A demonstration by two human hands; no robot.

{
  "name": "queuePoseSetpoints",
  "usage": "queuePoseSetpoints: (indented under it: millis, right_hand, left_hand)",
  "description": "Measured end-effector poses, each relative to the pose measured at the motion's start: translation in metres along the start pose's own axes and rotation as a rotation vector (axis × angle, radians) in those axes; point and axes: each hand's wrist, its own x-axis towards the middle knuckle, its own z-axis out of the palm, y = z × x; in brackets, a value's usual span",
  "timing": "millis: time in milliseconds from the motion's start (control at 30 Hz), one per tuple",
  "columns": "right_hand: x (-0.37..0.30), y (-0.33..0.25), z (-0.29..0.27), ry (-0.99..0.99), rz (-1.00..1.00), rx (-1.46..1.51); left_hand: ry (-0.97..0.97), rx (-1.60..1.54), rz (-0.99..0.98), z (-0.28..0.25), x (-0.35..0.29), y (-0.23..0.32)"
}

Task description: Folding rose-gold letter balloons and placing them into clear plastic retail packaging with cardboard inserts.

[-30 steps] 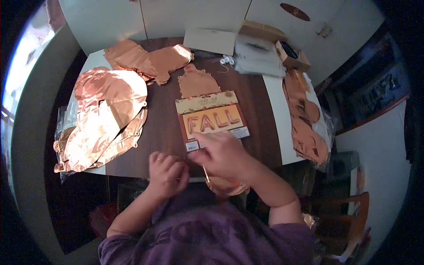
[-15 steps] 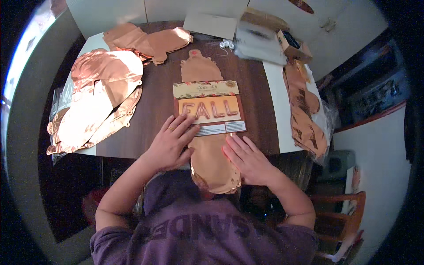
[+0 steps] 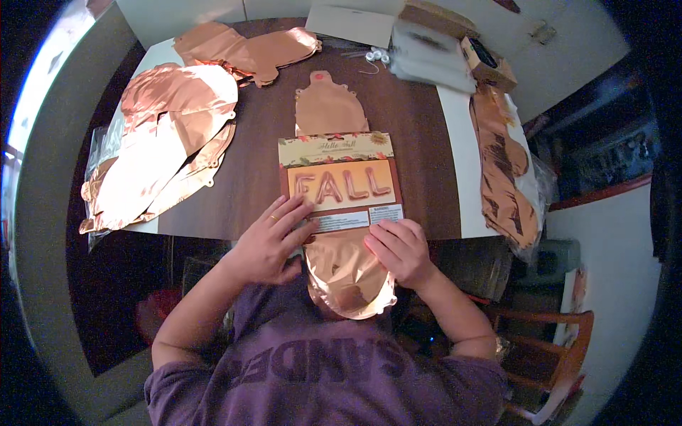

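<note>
While a printed card was laid across a flat copper foil shape, both were supported on the near part of the brown table, with the foil's lower end extended past the edge toward the purple shirt. The card's lower left corner was covered by the left hand, its fingers loosely spread and the thumb set apart. The card's lower right edge and the foil's right margin were met by the right hand, its fingers bent and bunched; whether anything was pinched there could not be told.

The foil was judged very light, limp, slick and easily creased, as was suggested by its wrinkled near end; the card was judged light but stiffer. The foil was best held by its flat rim or tabbed top, the card by its edges.

One card and one foil shape were counted, though further layers could have been hidden. At least two pieces were seen in the near-left foil pile; the far-left foil pile could not be counted. One foil bundle was placed at the right, and at least three small white rolls and one white panel were set at the far side.
</note>
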Motion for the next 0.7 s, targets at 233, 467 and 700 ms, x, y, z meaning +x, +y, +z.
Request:
queuePoseSetpoints:
  millis: [233, 467, 700]
  right_hand:
    - [0.003, 0.005, 0.004, 0.018, 0.052, 0.077]
    - [0.012, 0.026, 0.011, 0.061, 0.266, 0.383]
    - [0.047, 0.017, 0.016, -0.149, 0.713, 0.319]
  left_hand:
    - [0.073, 0.125, -0.019, 0.010, 0.002, 0.002]
    - [0.277, 0.097, -0.060, 0.025, 0.001, -0.002]
    - [0.378, -0.153, -0.452, 0.022, 0.004, 0.012]
